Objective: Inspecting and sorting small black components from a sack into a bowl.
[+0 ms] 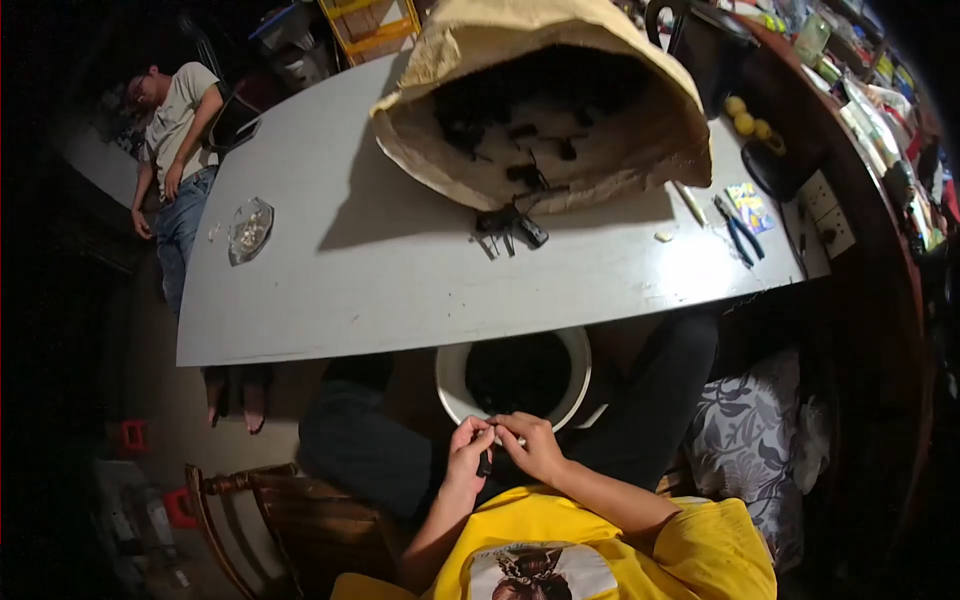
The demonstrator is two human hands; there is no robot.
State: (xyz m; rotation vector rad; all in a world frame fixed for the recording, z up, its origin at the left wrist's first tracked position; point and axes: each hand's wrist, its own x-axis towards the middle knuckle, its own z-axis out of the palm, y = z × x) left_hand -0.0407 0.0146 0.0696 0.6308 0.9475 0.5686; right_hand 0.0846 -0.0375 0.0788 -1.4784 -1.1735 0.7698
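Observation:
My two hands meet over the near rim of a white bucket [449, 386] between my legs. My left hand [466, 452] is closed round a small black part [485, 464], one end of which sticks out below the fingers. Fingertips of my right hand [535, 448] pinch together against the left hand's; what they grip is too small to tell. Inside the bucket lies a dark mass [520, 370] whose pieces I cannot make out. On the table, a large tan sack [420, 150] lies with its mouth toward me, and several black parts [512, 228] spill from its lip.
The white table [300, 310] has its near edge just beyond the bucket. Blue-handled pliers [738, 235] lie at right beside a power strip [826, 215]. A glass ashtray [250, 232] stands at left. Another person [182, 130] stands past the left edge. A wooden chair [310, 520] is at my left.

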